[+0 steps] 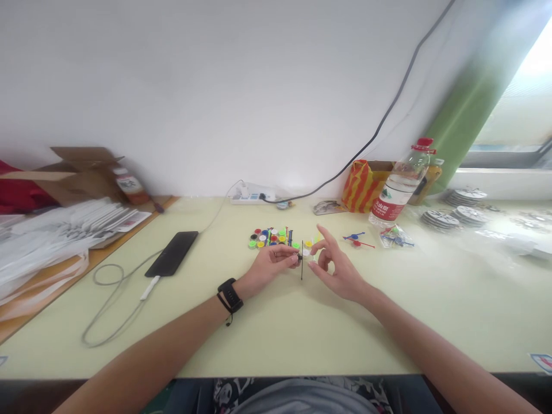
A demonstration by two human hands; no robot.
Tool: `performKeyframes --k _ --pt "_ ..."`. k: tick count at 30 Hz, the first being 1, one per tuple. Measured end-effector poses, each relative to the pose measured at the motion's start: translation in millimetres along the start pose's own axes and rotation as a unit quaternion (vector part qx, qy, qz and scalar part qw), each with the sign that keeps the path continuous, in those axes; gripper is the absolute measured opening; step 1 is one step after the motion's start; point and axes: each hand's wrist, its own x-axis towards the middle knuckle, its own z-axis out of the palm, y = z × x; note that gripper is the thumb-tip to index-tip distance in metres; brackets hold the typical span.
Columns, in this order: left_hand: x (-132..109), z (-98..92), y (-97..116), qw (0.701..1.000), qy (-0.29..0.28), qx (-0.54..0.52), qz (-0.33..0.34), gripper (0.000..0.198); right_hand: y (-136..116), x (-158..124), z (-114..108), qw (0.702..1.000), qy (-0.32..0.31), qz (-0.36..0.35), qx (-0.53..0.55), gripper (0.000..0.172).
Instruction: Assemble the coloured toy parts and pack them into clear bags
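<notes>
My left hand (276,261) is closed in a pinch on a small black piece with a thin dark pointer (302,270) standing upright, edge-on to me. Just to the right of it, my right hand (338,267) pinches a small pale piece (313,258) between thumb and finger, with the forefinger raised. The pale piece is too small to make out well, and a slight gap separates it from the pointer. Behind my hands lie several coloured round caps (263,237) and blue pointers (290,237). Blue and red arrow spinners (356,238) lie right of my right hand.
A phone (172,254) with a charging cable lies at the left. Behind are a power strip (252,195), a water bottle (399,190) and a bag of small parts (395,237). Stacked discs (440,220) stand right; stacked white packages (81,230) lie far left.
</notes>
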Motion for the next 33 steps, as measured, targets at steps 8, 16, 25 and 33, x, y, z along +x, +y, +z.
performKeyframes --k 8,16,25,33 --pt "0 1.2 2 1.0 -0.007 -0.001 -0.007 0.041 1 3 -6 0.995 -0.076 0.047 0.032 0.038" --pt "-1 0.7 1 1.0 -0.017 0.0 0.001 0.039 -2 8 -3 0.996 -0.02 0.058 0.067 0.027" --pt "-2 2.4 1 0.999 -0.038 0.006 0.004 0.037 3 5 8 0.996 -0.052 0.051 0.053 0.021" --pt "-1 0.2 0 1.0 -0.024 0.001 0.0 0.035 7 2 7 0.994 0.004 0.058 0.089 0.075"
